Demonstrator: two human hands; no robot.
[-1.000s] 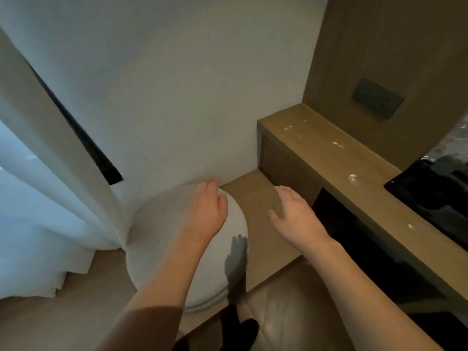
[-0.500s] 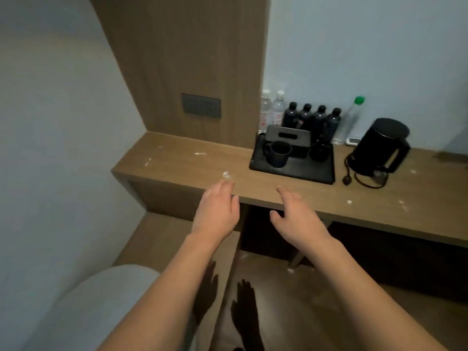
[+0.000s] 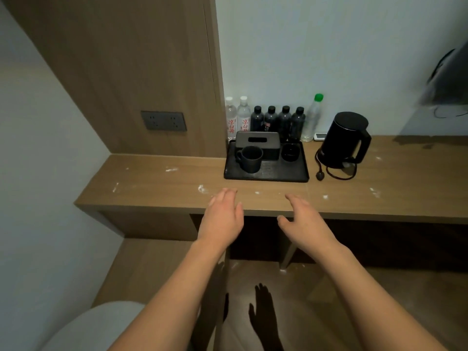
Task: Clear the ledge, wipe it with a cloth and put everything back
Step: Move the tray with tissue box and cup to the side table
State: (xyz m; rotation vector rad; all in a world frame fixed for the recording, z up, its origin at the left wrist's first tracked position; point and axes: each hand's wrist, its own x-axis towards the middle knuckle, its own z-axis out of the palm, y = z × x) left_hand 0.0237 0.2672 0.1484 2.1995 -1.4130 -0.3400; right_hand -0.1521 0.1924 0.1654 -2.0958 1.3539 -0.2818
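1. The ledge [image 3: 157, 188] is a long wooden worktop along the wall, and nothing has been cleared from it yet; white specks and smears [image 3: 202, 189] dot its surface, so by the look of it wiping has not begun.
2. The left hand [image 3: 222, 214] hovers over the near edge with fingers straight and relaxed, holding nothing. The right hand [image 3: 301, 219] is just beside it to the right, likewise released and empty.
3. A black tray [image 3: 266, 174] sits just beyond the hands, carrying a dark mug [image 3: 249, 158] at its left, a tissue box [image 3: 258, 143] behind the mug and a small black cup [image 3: 291, 152] at its right.
4. Against the far wall stand two clear water bottles [image 3: 238, 117], four dark bottles [image 3: 278, 120] and a green-capped bottle [image 3: 314, 117].
5. A black kettle [image 3: 347, 140] with its loose cord [image 3: 329, 173] stands right of the tray.
6. No cloth is visible.
7. All three stages remain, in my judgement: clearing, wiping, putting back. The tray looks the likeliest first lift.
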